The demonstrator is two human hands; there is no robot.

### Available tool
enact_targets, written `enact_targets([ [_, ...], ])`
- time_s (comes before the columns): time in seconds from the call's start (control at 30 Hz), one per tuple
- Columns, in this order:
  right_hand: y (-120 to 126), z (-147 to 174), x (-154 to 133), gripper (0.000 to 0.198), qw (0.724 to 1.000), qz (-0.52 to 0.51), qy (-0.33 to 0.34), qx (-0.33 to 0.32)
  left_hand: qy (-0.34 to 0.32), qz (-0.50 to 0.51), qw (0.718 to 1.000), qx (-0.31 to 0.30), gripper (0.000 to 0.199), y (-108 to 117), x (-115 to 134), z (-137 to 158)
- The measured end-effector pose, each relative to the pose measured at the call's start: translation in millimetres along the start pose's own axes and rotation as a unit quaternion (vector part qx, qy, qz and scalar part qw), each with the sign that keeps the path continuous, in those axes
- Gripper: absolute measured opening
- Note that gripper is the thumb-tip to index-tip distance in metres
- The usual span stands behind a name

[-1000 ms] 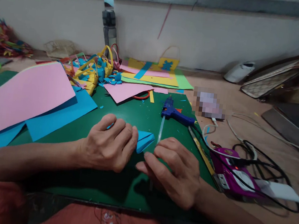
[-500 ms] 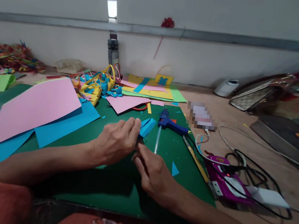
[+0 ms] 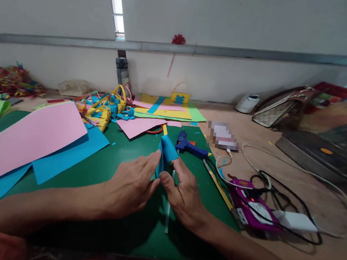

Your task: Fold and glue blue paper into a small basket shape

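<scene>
A folded piece of blue paper [image 3: 168, 149] stands between my two hands above the green mat [image 3: 99, 230]. My left hand [image 3: 134, 180] presses its fingers against the paper's left side. On the right side, my right hand [image 3: 184, 185] grips the near edge between thumb and fingers. The paper opens in a V toward the far side; part of it is hidden by my fingers. Just beyond my right hand lies a blue glue gun [image 3: 190, 145], with a clear glue stick [image 3: 167, 221] running back under that hand.
Pink sheets [image 3: 37, 139] over blue sheets [image 3: 70, 151] lie at left. Small yellow and blue paper baskets [image 3: 102, 113] stand behind. A box cutter [image 3: 221, 189], a purple power strip [image 3: 255, 208] with cables and a phone [image 3: 223, 135] are at right.
My hands have turned the blue paper more upright and spread its fold apart. My right hand has come up beside it. The view has shifted slightly to the right.
</scene>
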State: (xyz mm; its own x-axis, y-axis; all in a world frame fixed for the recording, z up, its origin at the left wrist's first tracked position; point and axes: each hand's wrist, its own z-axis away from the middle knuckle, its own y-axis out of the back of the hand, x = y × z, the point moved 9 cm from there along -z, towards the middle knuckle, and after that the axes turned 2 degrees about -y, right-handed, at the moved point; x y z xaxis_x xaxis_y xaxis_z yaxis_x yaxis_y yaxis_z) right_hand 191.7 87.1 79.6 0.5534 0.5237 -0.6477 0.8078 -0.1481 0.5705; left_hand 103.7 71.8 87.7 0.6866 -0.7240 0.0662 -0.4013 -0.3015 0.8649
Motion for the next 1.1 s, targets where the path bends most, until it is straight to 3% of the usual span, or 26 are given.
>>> enact_targets([
  [0.17, 10.3, -8.8, 10.7, 0.021, 0.998, -0.017, -0.055, 0.023, -0.007, 0.056, 0.998, -0.028, 0.048, -9.9, -4.0, 4.3],
  [0.37, 4.1, -8.8, 11.0, 0.036, 0.998, -0.016, -0.057, -0.025, -0.027, 0.1, 0.994, -0.047, 0.047, -17.8, -4.4, 6.5],
  [0.5, 9.0, -9.0, 17.1, 0.012, 0.997, -0.018, -0.08, -0.003, -0.041, 0.14, 0.989, -0.012, 0.042, -10.6, -4.1, 8.6],
  [0.6, 10.4, -9.5, 19.1, 0.017, 0.996, -0.014, -0.09, -0.006, 0.01, 0.211, 0.977, 0.034, 0.031, 1.1, -22.9, 5.2],
  [0.7, 8.8, -9.7, 16.1, 0.018, 0.996, -0.011, -0.085, -0.023, 0.126, 0.264, 0.953, 0.083, 0.025, 9.0, -57.4, 0.3],
  [0.77, 6.5, -9.7, 12.9, 0.017, 0.996, -0.023, -0.078, -0.036, 0.154, 0.339, 0.925, 0.072, 0.033, 4.1, -68.2, -4.3],
  [0.93, 1.8, -10.8, 9.6, 0.016, 0.993, -0.045, -0.083, -0.064, 0.229, 0.483, 0.845, -0.025, 0.031, -26.4, -74.3, -3.3],
  [1.1, 0.4, -10.6, 13.9, 0.017, 0.985, -0.071, -0.13, -0.09, 0.255, 0.514, 0.819, -0.005, 0.03, -27.1, -75.3, -0.9],
])
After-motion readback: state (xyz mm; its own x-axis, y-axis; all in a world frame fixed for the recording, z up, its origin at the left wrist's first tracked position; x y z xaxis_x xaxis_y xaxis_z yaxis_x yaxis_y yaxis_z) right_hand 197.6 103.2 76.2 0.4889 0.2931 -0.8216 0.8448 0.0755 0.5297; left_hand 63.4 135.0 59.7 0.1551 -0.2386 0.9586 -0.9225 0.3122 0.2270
